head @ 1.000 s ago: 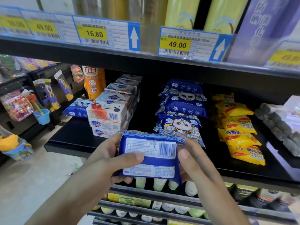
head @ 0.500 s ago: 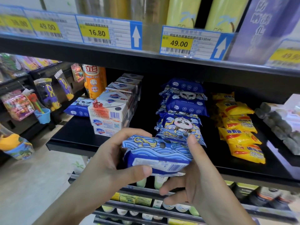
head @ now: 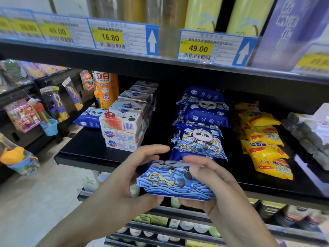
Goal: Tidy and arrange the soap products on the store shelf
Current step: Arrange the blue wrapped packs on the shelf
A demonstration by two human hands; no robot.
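Both hands, left hand (head: 124,186) and right hand (head: 208,184), grip the blue panda-print soft soap packet (head: 173,180) crosswise, just before the matching blue packet row (head: 199,139) straight ahead.

Both bare forearms reach up from below toward the blue panda soap pack (head: 175,180), one on each side of it. The left hand (head: 130,182) grips the pack's left end, fingers curled over the top and thumb beneath. The right hand (head: 211,184) grips the right end, fingers curled over its top face and palm against its side.
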